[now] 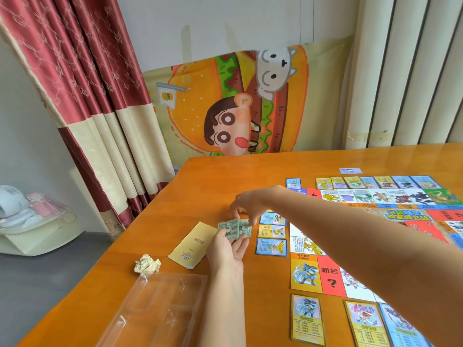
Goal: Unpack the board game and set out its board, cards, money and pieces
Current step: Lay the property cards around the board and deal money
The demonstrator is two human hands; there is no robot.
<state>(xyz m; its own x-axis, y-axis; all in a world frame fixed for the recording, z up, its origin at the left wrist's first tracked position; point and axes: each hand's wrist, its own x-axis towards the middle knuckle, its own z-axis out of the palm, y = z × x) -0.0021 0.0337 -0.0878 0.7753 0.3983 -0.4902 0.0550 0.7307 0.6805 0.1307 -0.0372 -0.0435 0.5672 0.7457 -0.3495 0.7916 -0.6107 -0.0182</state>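
Wooden table (175, 196), clear tray (155, 309) — left hand (229, 249) grips money stack (234, 229), right hand (246, 206) pinches it.

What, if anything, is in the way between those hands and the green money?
Nothing visible is in the way. The left hand holds the money from below, and the right hand pinches its top edge.

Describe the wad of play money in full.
The wad of play money is a thick stack of green-grey printed paper notes, held roughly flat just over the table. The left hand holds it from beneath, and the right hand pinches its right end from above.
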